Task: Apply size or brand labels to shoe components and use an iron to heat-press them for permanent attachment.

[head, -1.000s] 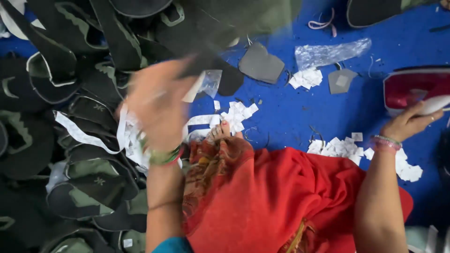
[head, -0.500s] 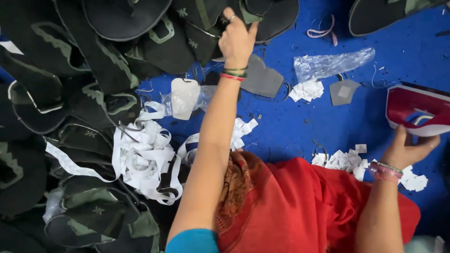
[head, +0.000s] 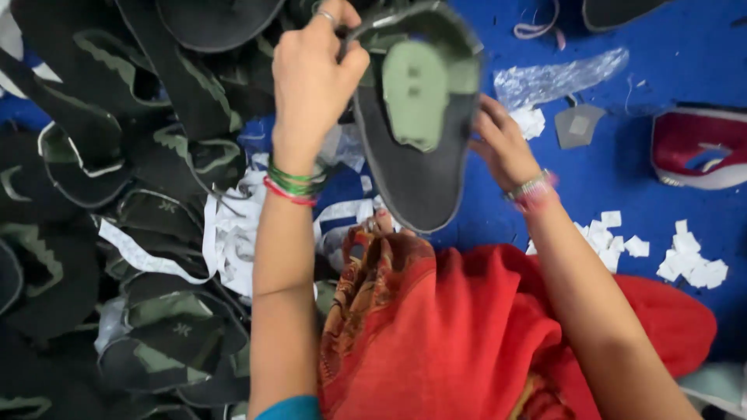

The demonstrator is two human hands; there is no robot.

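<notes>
My left hand (head: 315,74) pinches the strap of a black sandal (head: 416,163) while my right hand (head: 502,144) cups its edge above the blue floor (head: 622,202).

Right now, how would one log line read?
left hand: grips sandal strap | right hand: supports black sandal | sandal pile: beside, on blue floor

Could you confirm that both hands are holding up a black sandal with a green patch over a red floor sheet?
Not quite: in the head view the floor sheet is blue, not red. The left hand and right hand do hold up the black sandal with its green patch.
</notes>
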